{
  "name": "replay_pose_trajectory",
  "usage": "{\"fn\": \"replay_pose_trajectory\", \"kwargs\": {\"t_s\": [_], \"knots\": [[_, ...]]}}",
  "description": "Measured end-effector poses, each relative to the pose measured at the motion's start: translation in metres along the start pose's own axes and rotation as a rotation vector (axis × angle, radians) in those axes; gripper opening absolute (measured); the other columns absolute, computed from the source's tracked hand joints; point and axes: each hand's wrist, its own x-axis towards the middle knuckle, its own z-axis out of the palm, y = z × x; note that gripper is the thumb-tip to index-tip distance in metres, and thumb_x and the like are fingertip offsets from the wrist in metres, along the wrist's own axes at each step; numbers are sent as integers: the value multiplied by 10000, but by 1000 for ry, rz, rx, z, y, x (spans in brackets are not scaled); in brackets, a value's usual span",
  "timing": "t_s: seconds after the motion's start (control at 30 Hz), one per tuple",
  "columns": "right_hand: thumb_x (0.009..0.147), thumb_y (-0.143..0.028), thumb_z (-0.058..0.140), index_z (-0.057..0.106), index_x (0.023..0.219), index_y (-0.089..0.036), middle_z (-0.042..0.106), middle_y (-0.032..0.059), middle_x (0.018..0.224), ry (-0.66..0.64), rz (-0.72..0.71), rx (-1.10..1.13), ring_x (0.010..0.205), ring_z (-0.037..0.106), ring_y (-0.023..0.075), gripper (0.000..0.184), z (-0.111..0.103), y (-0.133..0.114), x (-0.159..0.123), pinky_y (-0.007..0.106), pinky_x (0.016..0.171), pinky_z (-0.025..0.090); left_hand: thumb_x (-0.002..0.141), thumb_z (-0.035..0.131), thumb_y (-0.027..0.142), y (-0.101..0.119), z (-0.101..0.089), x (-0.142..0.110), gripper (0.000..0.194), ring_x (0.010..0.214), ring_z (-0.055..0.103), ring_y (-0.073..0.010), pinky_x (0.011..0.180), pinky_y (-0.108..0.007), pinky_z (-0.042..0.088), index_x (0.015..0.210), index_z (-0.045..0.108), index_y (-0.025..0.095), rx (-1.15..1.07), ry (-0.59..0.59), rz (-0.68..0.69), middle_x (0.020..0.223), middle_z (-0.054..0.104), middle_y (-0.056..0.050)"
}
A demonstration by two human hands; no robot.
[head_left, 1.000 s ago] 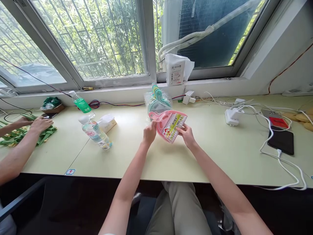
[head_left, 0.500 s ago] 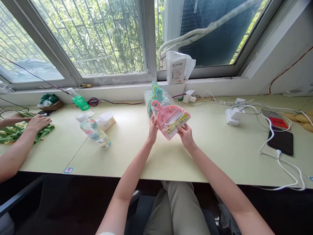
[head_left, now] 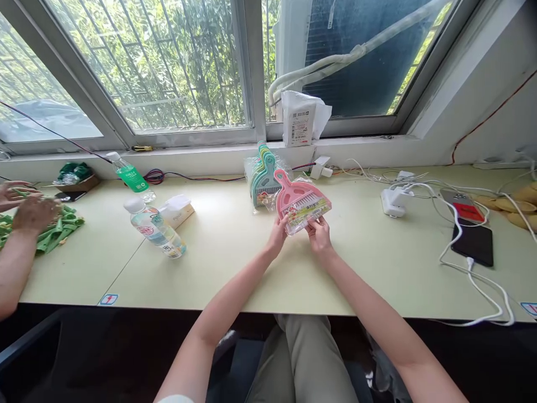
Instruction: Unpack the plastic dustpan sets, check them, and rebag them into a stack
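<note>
A pink dustpan and brush set [head_left: 300, 196] in clear wrapping is held over the table, its handle pointing up and away from me. My left hand [head_left: 278, 236] pinches the lower left corner of the package. My right hand [head_left: 320, 234] grips the lower edge on the right, fingers closed on the wrapping. Just behind and to the left stands a row of wrapped dustpan and brush sets [head_left: 265, 179], with a teal one in front. They stand against the wall below the window.
Two bottles, a clear one [head_left: 153, 226] and a green-labelled one [head_left: 133, 178], stand left beside a tissue pack [head_left: 177, 210]. A co-worker's hands [head_left: 36, 212] handle green leaves at far left. Right are a power adapter [head_left: 393, 202], white cables and a black phone [head_left: 473, 244].
The pink set has shifted right, away from the row, and turned more level. My left hand has moved from its left side to its lower corner.
</note>
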Motion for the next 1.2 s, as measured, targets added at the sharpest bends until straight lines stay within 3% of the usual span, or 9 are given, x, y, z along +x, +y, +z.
{"fn": "replay_pose_trajectory", "kwargs": {"t_s": [0.33,0.5,0.57,0.63,0.7,0.77,0.97,1.07,1.2], "knots": [[658,-237,796,654,965,-243,747,7,1028,-58,99,16,999,707,176,338,0,3,1,311,928,577,693,786,406,3,-16,3,744,1141,633,-310,933,-475,559,1338,474,206,177,-29,47,1299,629,-122],[859,-326,620,692,973,-157,757,112,916,-241,270,-424,880,738,235,216,-20,-18,22,418,887,594,723,739,342,34,-31,6,730,960,692,-290,687,-455,631,1346,366,269,236,36,35,1295,589,-107],[893,-284,557,695,1039,-162,748,128,979,-197,53,-743,925,727,267,235,-29,-27,27,499,908,573,736,710,314,49,-39,7,740,959,692,-290,668,-448,634,1372,332,300,243,66,59,1313,573,-95],[874,-209,569,672,1166,-209,686,119,1219,-175,-317,-1027,1145,645,300,310,-36,-32,27,552,1006,506,735,684,286,60,-47,7,781,984,685,-299,684,-448,633,1419,308,315,244,78,77,1339,563,-96],[846,-174,623,616,1290,-270,547,74,1436,-274,-634,-1198,1359,472,303,455,-37,-33,26,552,1110,417,737,663,268,66,-53,8,806,988,682,-298,694,-431,628,1458,304,302,243,60,61,1343,573,-107],[845,-192,662,603,1317,-299,501,45,1483,-396,-802,-1263,1421,385,287,487,-35,-31,23,525,1146,381,750,647,268,67,-58,10,781,950,689,-273,670,-382,620,1465,334,261,247,38,13,1308,607,-125],[894,-348,650,780,894,-326,668,22,1259,-290,-894,-1071,1228,555,263,133,-26,-30,18,486,1034,462,806,642,381,66,-70,12,695,564,646,-133,397,-201,425,1432,403,196,323,-93,-121,1043,711,-116],[900,-368,643,782,913,-319,723,26,1144,-333,-781,-898,1068,638,233,147,-21,-34,14,443,934,514,785,688,377,68,-72,10,584,544,637,-132,406,-207,409,1271,539,91,398,-150,-182,887,714,-118],[905,-367,632,781,969,-322,726,29,1148,-238,-761,-852,1067,630,236,168,-17,-35,8,450,933,502,749,732,384,70,-68,6,597,578,654,-138,443,-216,421,1251,555,112,487,-238,-200,922,718,-119]]}}
